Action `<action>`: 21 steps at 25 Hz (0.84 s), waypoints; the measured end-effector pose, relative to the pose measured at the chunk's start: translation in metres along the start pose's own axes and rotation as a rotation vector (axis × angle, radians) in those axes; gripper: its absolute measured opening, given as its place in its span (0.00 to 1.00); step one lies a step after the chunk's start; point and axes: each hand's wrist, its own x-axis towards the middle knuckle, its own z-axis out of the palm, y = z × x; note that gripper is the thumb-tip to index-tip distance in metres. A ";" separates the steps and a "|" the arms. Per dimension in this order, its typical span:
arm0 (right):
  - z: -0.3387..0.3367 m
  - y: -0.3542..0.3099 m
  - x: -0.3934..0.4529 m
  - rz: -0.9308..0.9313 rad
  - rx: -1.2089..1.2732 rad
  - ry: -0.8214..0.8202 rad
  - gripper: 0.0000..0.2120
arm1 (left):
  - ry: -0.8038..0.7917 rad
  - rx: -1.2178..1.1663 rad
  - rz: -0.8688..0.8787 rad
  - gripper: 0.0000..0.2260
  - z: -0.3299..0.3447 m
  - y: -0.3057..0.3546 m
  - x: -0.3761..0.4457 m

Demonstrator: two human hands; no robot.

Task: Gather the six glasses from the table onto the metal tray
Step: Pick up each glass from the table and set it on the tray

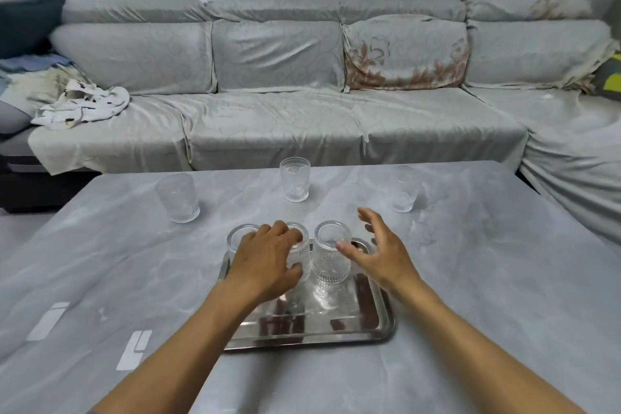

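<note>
A shiny metal tray (336, 329) lies on the grey table (470, 296) in front of me. Three clear ribbed glasses stand at its far end: a left one (235, 235), a middle one (299, 259) and a right one (331, 255). My left hand (265, 259) is wrapped around the middle glass and partly hides the left one. My right hand (379, 245) hovers just right of the right glass, fingers spread, holding nothing. Three more glasses stand on the table beyond: far left (178, 198), far middle (295, 180) and far right (405, 188).
A long grey covered sofa (285, 118) runs behind the table and turns along the right side. Crumpled white cloth (84, 107) lies on its left seat. White markings (134, 349) show on the table's near left.
</note>
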 end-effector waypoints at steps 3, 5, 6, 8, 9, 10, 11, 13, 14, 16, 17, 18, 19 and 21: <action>-0.039 0.019 0.013 0.013 -0.055 0.121 0.41 | 0.156 -0.024 -0.131 0.24 -0.011 0.025 0.035; -0.062 0.027 0.031 0.010 -0.151 0.165 0.42 | 0.229 -0.080 -0.130 0.29 -0.011 0.042 0.058; -0.071 0.029 0.042 0.017 -0.220 0.176 0.44 | 0.212 -0.084 -0.104 0.31 -0.008 0.049 0.068; -0.085 0.038 0.067 0.055 -0.408 0.194 0.48 | 0.129 -0.057 -0.071 0.35 0.002 0.062 0.091; -0.086 0.044 0.079 0.058 -0.520 0.187 0.49 | 0.086 -0.053 -0.079 0.36 0.007 0.065 0.101; -0.086 0.050 0.090 0.066 -0.618 0.159 0.49 | 0.053 -0.074 -0.095 0.38 0.012 0.068 0.110; -0.085 0.056 0.102 0.091 -0.684 0.110 0.48 | 0.039 -0.120 -0.110 0.38 0.016 0.071 0.119; -0.079 0.069 0.118 0.169 -0.739 -0.003 0.41 | 0.073 -0.248 -0.113 0.39 0.022 0.077 0.130; -0.077 0.073 0.122 0.179 -0.741 -0.021 0.33 | 0.096 -0.294 -0.103 0.38 0.023 0.080 0.132; -0.075 0.076 0.126 0.130 -0.696 0.066 0.13 | 0.124 -0.339 -0.081 0.36 0.027 0.083 0.132; -0.075 0.075 0.126 0.093 -0.663 0.119 0.05 | 0.133 -0.363 -0.072 0.35 0.027 0.084 0.130; -0.075 0.074 0.123 0.060 -0.615 0.158 0.02 | 0.138 -0.408 -0.060 0.33 0.026 0.084 0.129; -0.075 0.072 0.118 0.037 -0.528 0.208 0.02 | 0.150 -0.482 -0.044 0.32 0.024 0.084 0.127; -0.078 0.059 0.103 0.007 -0.226 0.320 0.03 | 0.209 -0.676 -0.023 0.29 0.016 0.086 0.122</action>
